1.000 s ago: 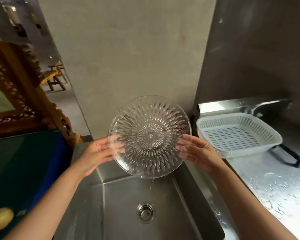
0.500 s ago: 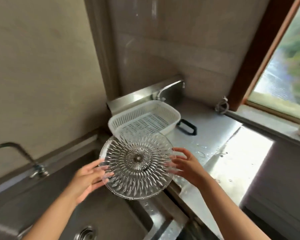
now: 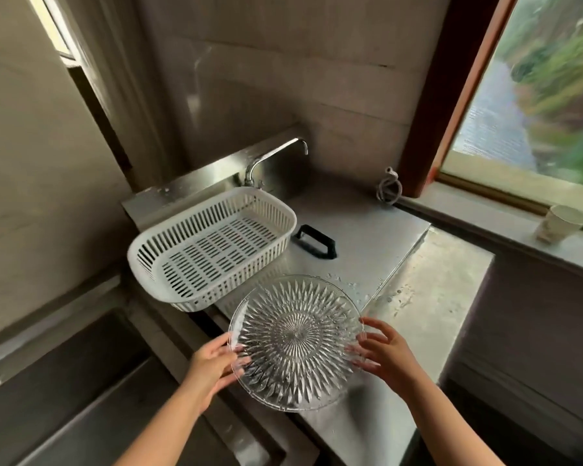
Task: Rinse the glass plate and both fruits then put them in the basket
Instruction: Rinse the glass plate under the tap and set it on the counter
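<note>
I hold a round cut-glass plate (image 3: 296, 343) by its rim above the wet steel counter. My left hand (image 3: 212, 366) grips its left edge and my right hand (image 3: 382, 356) its right edge. The plate is nearly level, just right of the sink (image 3: 81, 381). A white slotted plastic basket (image 3: 169, 284) stands behind and to the left of the plate, with nothing inside it. Neither fruit is in view.
A steel tap (image 3: 276, 156) rises behind the basket. A black handle (image 3: 315, 242) lies on the counter (image 3: 428, 297) to the basket's right. A paper cup (image 3: 561, 223) stands on the window sill at the right. A hose fitting (image 3: 389, 190) sits near the window frame.
The plate has travelled right, from over the sink to over the counter, and tipped from upright to nearly level. My view has swung right, bringing the basket close.
</note>
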